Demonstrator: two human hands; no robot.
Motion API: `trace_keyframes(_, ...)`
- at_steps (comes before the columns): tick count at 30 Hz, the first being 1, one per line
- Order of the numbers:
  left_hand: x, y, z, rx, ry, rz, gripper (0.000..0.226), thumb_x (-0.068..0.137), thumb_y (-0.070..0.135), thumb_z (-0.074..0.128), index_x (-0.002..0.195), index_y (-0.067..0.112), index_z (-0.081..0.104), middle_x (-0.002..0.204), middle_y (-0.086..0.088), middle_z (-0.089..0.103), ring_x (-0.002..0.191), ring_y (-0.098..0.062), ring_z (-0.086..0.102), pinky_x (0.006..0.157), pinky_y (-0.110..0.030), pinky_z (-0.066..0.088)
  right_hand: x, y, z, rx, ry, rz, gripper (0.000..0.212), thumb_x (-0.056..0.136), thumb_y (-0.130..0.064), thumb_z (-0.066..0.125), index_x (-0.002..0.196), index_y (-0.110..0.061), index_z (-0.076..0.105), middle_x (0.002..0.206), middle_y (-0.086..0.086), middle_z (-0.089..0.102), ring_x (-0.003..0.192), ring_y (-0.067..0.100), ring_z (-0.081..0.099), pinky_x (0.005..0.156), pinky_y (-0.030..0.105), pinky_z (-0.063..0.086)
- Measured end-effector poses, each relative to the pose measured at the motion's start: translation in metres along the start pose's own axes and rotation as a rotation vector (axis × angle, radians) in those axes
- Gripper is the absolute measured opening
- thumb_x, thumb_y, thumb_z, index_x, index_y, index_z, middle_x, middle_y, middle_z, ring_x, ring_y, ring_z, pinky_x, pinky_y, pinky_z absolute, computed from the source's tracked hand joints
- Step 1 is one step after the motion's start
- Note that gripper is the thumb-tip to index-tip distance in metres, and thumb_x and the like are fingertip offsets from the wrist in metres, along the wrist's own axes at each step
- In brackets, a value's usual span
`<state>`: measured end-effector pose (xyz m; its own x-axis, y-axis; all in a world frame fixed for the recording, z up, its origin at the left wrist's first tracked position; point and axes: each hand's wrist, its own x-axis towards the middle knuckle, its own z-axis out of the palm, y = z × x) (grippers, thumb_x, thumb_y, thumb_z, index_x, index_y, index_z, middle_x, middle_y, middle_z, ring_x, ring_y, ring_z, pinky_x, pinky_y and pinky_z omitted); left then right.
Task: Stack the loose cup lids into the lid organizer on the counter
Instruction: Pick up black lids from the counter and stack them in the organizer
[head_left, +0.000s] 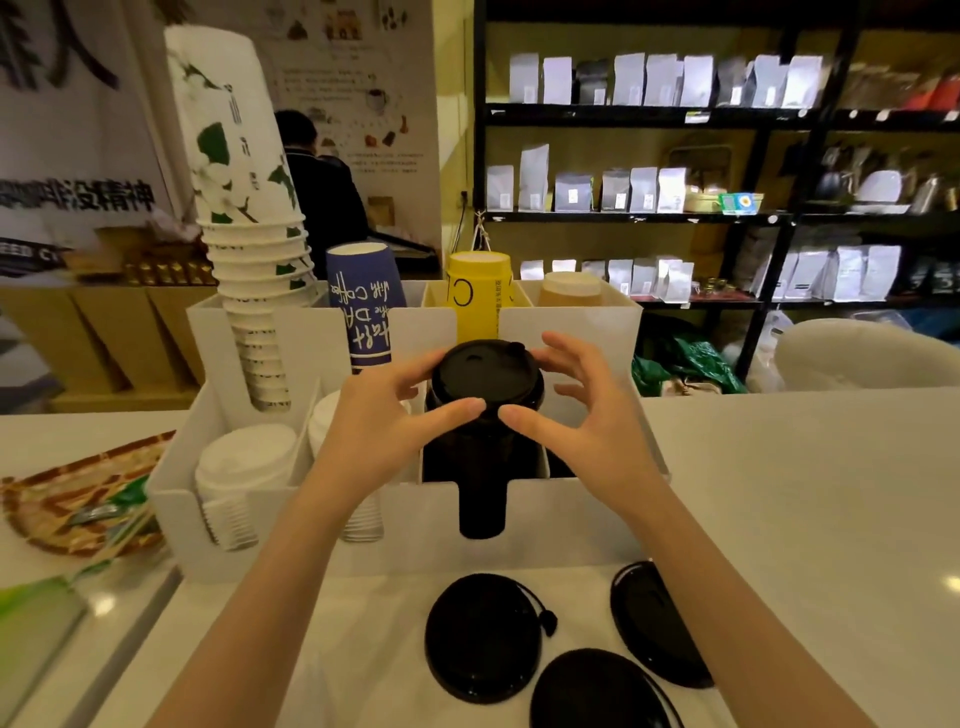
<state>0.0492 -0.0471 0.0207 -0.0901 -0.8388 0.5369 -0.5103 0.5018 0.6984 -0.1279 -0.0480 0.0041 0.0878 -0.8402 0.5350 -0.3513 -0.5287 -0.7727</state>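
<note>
Up close, a blue paper cup (366, 306) stands upside down in the back row of a white lid organizer (550, 519), so its white handwriting reads inverted; the word "coffee" can be made out. Beside it, a yellow cup (475, 296) shows a large black "C". To the left, a tall stack of white cups with green leaf prints (244, 208) leans outward. A banner on the left wall carries bold black Chinese characters, mirrored and blurred.

Both hands hold one black lid (488, 371) at the top of a stack of black lids in a front compartment. The left hand (387, 418) and right hand (576, 415) pinch its rim between thumbs and curved, spread fingers. The lid is round and glossy, with a small plug on its top edge.

Three more black lids lie loose on the white counter (805, 493) in front of the organizer: one in the middle (483, 636), one nearer (597, 691) and one on the right (649, 618) partly under the right forearm. White lids (244, 462) fill the left compartments.

Behind, dark shelves (769, 218) hold rows of white bags. A person in dark clothing stands at the back.
</note>
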Motion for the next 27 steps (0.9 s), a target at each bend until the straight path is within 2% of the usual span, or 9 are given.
trace_keyframes(4, 0.003, -0.006, 0.005, 0.067, -0.042, -0.026, 0.056, 0.072, 0.032, 0.067, 0.125, 0.025, 0.048, 0.113, 0.016, 0.052, 0.109, -0.005, 0.045, 0.086, -0.017, 0.037, 0.003, 0.009, 0.004, -0.021, -0.04, 0.039, 0.063, 0.077, -0.03, 0.066, 0.131, -0.028, 0.034, 0.121, -0.012, 0.049, 0.114, 0.003, 0.045, 0.095, 0.02, 0.034)
trace_keyframes(8, 0.004, -0.011, 0.007, 0.098, -0.061, -0.048, 0.059, 0.074, 0.034, 0.065, 0.128, 0.022, 0.045, 0.129, 0.004, 0.054, 0.117, -0.009, 0.045, 0.09, -0.023, 0.037, 0.004, 0.012, 0.008, -0.032, -0.05, 0.066, 0.061, 0.079, -0.03, 0.063, 0.133, -0.028, 0.033, 0.132, -0.005, 0.049, 0.118, 0.007, 0.044, 0.098, 0.025, 0.034)
trace_keyframes(11, 0.005, -0.014, 0.005, 0.108, -0.08, -0.056, 0.058, 0.074, 0.035, 0.065, 0.127, 0.023, 0.046, 0.129, 0.002, 0.054, 0.113, -0.007, 0.044, 0.089, -0.025, 0.038, 0.002, 0.011, 0.009, -0.033, -0.06, 0.064, 0.06, 0.08, -0.029, 0.062, 0.133, -0.025, 0.034, 0.136, -0.002, 0.048, 0.121, 0.008, 0.043, 0.099, 0.025, 0.034)
trace_keyframes(15, 0.007, -0.017, 0.002, 0.127, -0.146, -0.088, 0.057, 0.073, 0.034, 0.066, 0.126, 0.022, 0.047, 0.125, 0.0, 0.054, 0.116, -0.014, 0.047, 0.09, -0.027, 0.039, -0.001, 0.008, 0.011, -0.063, -0.056, 0.036, 0.055, 0.082, -0.029, 0.06, 0.132, -0.023, 0.036, 0.136, -0.001, 0.049, 0.124, 0.009, 0.043, 0.1, 0.026, 0.035)
trace_keyframes(20, 0.004, -0.013, 0.002, 0.106, -0.152, -0.069, 0.053, 0.076, 0.028, 0.065, 0.126, 0.023, 0.046, 0.115, 0.009, 0.053, 0.117, -0.015, 0.047, 0.089, -0.025, 0.036, -0.003, 0.006, 0.014, -0.16, -0.02, 0.005, 0.049, 0.085, -0.027, 0.057, 0.13, -0.019, 0.04, 0.133, 0.0, 0.052, 0.121, 0.01, 0.046, 0.098, 0.024, 0.037)
trace_keyframes(23, 0.003, -0.013, 0.004, 0.148, -0.122, -0.072, 0.064, 0.076, 0.031, 0.064, 0.133, 0.021, 0.036, 0.13, 0.002, 0.051, 0.122, -0.014, 0.044, 0.096, -0.027, 0.038, -0.004, 0.005, 0.016, -0.236, -0.003, 0.0, 0.045, 0.086, -0.025, 0.056, 0.128, -0.016, 0.043, 0.13, 0.003, 0.055, 0.121, 0.015, 0.048, 0.099, 0.027, 0.039)
trace_keyframes(25, 0.003, -0.012, 0.006, 0.129, -0.108, -0.054, 0.064, 0.076, 0.032, 0.064, 0.132, 0.021, 0.037, 0.132, 0.001, 0.051, 0.119, -0.011, 0.044, 0.094, -0.025, 0.038, -0.006, 0.004, 0.016, -0.255, 0.019, -0.009, 0.045, 0.086, -0.025, 0.055, 0.128, -0.014, 0.045, 0.128, 0.004, 0.057, 0.119, 0.016, 0.05, 0.099, 0.028, 0.041)
trace_keyframes(27, 0.003, -0.011, 0.01, 0.09, -0.118, -0.045, 0.061, 0.075, 0.03, 0.065, 0.13, 0.021, 0.04, 0.122, 0.004, 0.053, 0.114, -0.013, 0.047, 0.088, -0.019, 0.04, -0.007, 0.002, 0.016, -0.249, 0.049, -0.014, 0.043, 0.086, -0.023, 0.055, 0.126, -0.013, 0.047, 0.126, 0.005, 0.059, 0.117, 0.016, 0.052, 0.096, 0.026, 0.042)
